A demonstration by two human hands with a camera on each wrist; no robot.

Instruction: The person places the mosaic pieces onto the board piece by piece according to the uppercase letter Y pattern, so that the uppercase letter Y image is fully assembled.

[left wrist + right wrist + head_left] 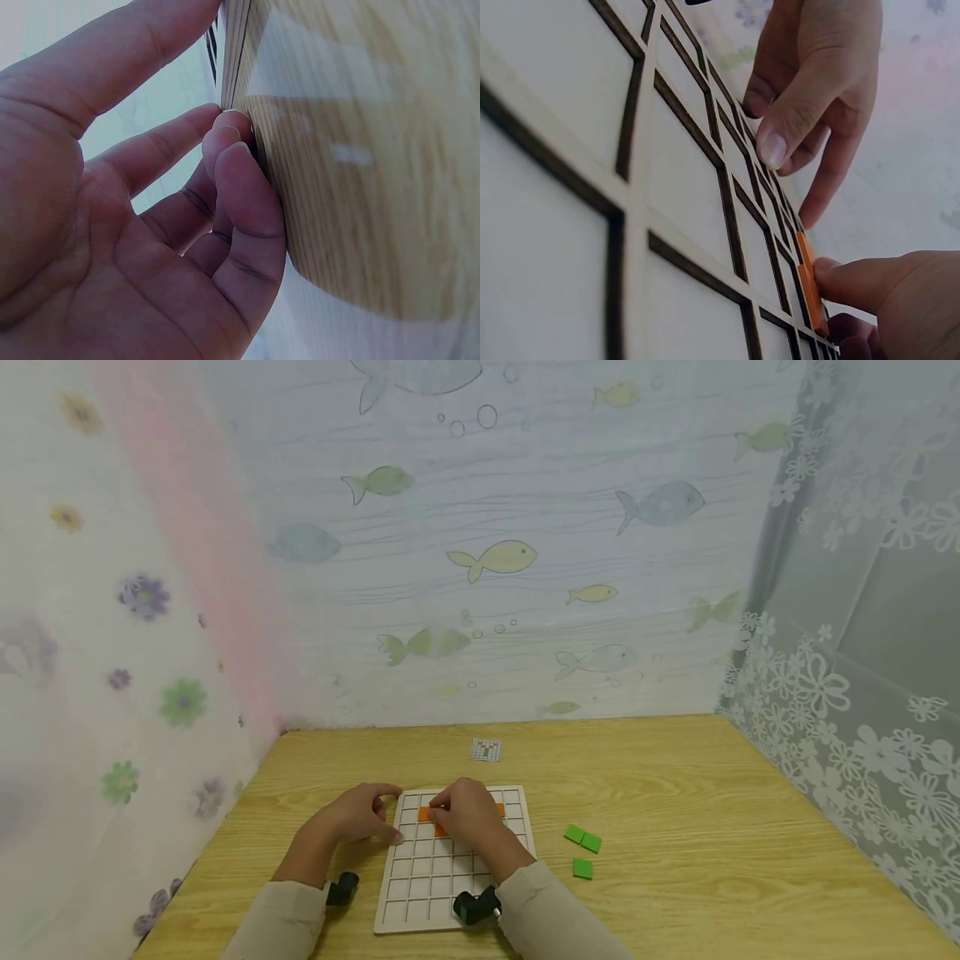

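Note:
A pale board with a grid of square cells [420,889] lies on the table. My left hand [358,814] is at its left side, thumb and index finger spread along the edge; in the left wrist view the left hand [150,217] has its other fingers bent beside the tabletop. My right hand [471,814] is over the upper part of the grid. In the right wrist view its thumb [862,283] touches an orange tile [811,300], with fingertips at the tile's other end. More orange tiles [500,810] show around the right hand, which partly covers them.
Several green tiles [582,868] lie on the table [675,827] right of the board. Behind the board is a small card [486,749] printed with a grid pattern. Patterned curtains [495,610] hang behind and along both sides. A black wrist camera [476,906] overhangs the board's near part.

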